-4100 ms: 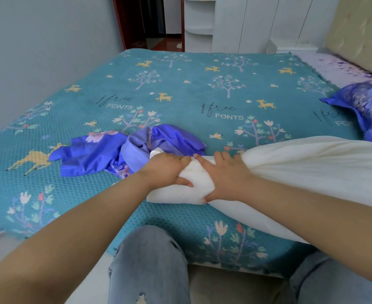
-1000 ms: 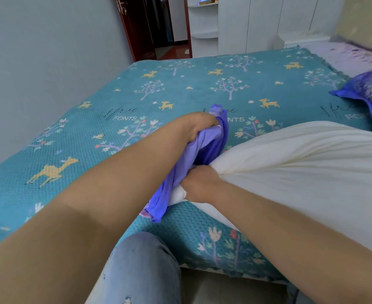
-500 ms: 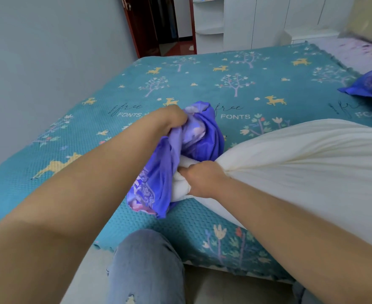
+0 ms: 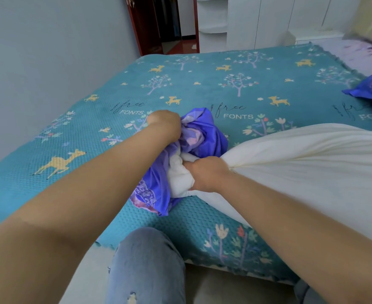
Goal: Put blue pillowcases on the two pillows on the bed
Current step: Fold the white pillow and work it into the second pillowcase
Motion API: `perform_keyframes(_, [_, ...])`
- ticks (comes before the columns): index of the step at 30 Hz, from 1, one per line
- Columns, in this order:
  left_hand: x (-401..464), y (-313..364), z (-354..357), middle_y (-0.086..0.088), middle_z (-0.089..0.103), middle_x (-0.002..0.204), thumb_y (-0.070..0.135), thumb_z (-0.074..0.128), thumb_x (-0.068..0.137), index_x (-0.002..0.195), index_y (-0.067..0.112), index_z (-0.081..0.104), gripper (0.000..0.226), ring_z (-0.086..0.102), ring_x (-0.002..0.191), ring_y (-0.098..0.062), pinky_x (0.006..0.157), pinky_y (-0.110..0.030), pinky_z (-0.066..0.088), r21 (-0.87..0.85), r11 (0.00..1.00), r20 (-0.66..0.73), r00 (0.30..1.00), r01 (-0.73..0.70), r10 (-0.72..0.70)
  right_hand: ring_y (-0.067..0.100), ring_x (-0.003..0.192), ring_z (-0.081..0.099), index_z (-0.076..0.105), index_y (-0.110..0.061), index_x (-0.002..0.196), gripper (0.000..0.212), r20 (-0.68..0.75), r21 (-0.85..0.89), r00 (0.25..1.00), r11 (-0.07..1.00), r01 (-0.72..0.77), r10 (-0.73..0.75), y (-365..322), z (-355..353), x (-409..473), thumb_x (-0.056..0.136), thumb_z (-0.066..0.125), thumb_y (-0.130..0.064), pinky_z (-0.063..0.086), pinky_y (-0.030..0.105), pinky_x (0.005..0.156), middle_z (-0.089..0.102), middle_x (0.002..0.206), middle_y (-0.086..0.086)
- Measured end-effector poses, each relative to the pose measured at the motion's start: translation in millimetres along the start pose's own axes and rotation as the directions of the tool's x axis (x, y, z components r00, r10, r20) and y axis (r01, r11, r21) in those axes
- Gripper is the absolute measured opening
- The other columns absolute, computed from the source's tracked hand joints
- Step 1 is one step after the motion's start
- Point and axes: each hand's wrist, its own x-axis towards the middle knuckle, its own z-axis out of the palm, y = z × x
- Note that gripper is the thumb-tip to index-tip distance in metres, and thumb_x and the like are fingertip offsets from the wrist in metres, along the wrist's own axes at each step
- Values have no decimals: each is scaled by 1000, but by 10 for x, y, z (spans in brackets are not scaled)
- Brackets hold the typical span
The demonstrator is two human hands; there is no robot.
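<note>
Where the two forearms meet above the near edge of the bed, the left hand (image 4: 165,126) is clenched around a bunched blue pillowcase (image 4: 199,137), knuckles up, fabric gathered in the fist. The right hand (image 4: 207,173) is clenched on the squeezed end of a white pillow (image 4: 301,163), pinching that end into a narrow wad just beside the blue fabric.

Pillowcase: blue-violet, crumpled, with a paler floral print showing in its folds. It wraps over the top and left side of the pinched pillow end, touching it; a loose flap with a patterned border hangs down below the left wrist onto the bedspread. How far the pillow end sits inside the opening cannot be told.

Pillow: bare, cream-white, creases radiating from the right-hand grip. Its body lies to the right, resting on the bed and running out of view at the right edge.

Bedspread (image 4: 202,88): teal, waffle-textured, printed with trees, yellow deer and the word "FONTS".

Second pillow (image 4: 371,88): at the far right edge, only partly in view, already in a blue floral cover, well apart from the hands.

Foreground: a knee in pale blue jeans (image 4: 146,266), with a small tear, below the bed's edge.

Background: grey wall at left, dark red door frame (image 4: 137,25), white cupboards (image 4: 257,20) beyond the bed.
</note>
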Motion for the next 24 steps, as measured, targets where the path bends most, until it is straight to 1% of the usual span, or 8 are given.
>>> perform_keyframes(3, [91, 48, -75, -18, 56, 127, 10, 43, 93, 117, 1, 57, 29, 56, 114, -31, 91, -36, 45, -407, 911, 33, 997, 71, -63, 24, 101, 62, 34, -34, 136, 63, -6, -34, 1000, 999, 5, -5, -18, -8, -30, 81, 55, -57, 35, 29, 66, 60, 120, -5])
perform_keyframes(6, [97, 236, -206, -12, 70, 70, -4, 34, 93, 58, 7, 70, 52, 65, 60, -16, 63, -24, 53, -973, 72, 230, 962, 221, 145, 24, 100, 63, 42, -31, 131, 58, -10, -50, 1000, 999, -5, 5, -1, -8, -36, 82, 57, -57, 36, 28, 67, 59, 121, -5])
perform_keyframes(8, [138, 357, -193, -5, 62, 49, -9, 31, 90, 49, 9, 66, 56, 57, 43, -11, 50, -17, 50, -965, -101, 212, 946, 242, 245, 24, 101, 62, 43, -29, 130, 58, 21, -38, 1000, 999, -19, 20, 31, 6, -20, 81, 55, -59, 38, 29, 69, 62, 118, -5])
perform_keyframes(12, [157, 353, -106, -11, 65, 86, 16, 60, 88, 85, 7, 59, 10, 62, 74, -19, 71, -25, 53, -948, 285, 211, 953, 144, 219, 24, 99, 62, 49, -25, 125, 58, 29, -4, 999, 1000, -31, 31, 93, 53, 23, 79, 58, -60, 45, 32, 74, 62, 116, -3])
perform_keyframes(15, [191, 152, 33, -10, 60, 118, 42, 60, 86, 120, 10, 53, 47, 58, 105, -26, 94, -37, 43, -748, 661, 120, 969, -54, 215, 24, 95, 63, 59, -22, 110, 53, 78, 49, 993, 995, -89, 85, 165, 52, 107, 73, 64, -60, 45, 31, 71, 66, 104, -2])
perform_keyframes(17, [-3, 7, 152, -6, 54, 130, 47, 57, 87, 133, 12, 44, 59, 51, 118, -26, 99, -35, 39, -738, 660, -217, 975, -139, -37, 23, 94, 63, 60, -26, 107, 53, 109, 95, 987, 987, -128, 118, 217, 54, 163, 68, 67, -61, 46, 31, 70, 66, 101, -4])
perform_keyframes(19, [-333, -45, 372, -3, 51, 126, 53, 58, 81, 128, 15, 45, 61, 48, 115, -24, 97, -35, 38, -751, 606, -497, 827, -260, -261, 21, 92, 61, 59, -27, 104, 51, 151, 125, 980, 981, -148, 128, 273, 14, 217, 67, 68, -61, 46, 32, 70, 64, 97, -7])
perform_keyframes(24, [-868, 78, 1214, -8, 41, 132, 76, 49, 64, 128, 19, 44, 87, 38, 118, -31, 101, -44, 35, -640, 768, -381, 883, -38, -275, 19, 82, 59, 55, -31, 86, 36, 222, 232, 969, 960, -159, 107, 363, -122, 273, 67, 69, -59, 45, 30, 66, 64, 87, -10])
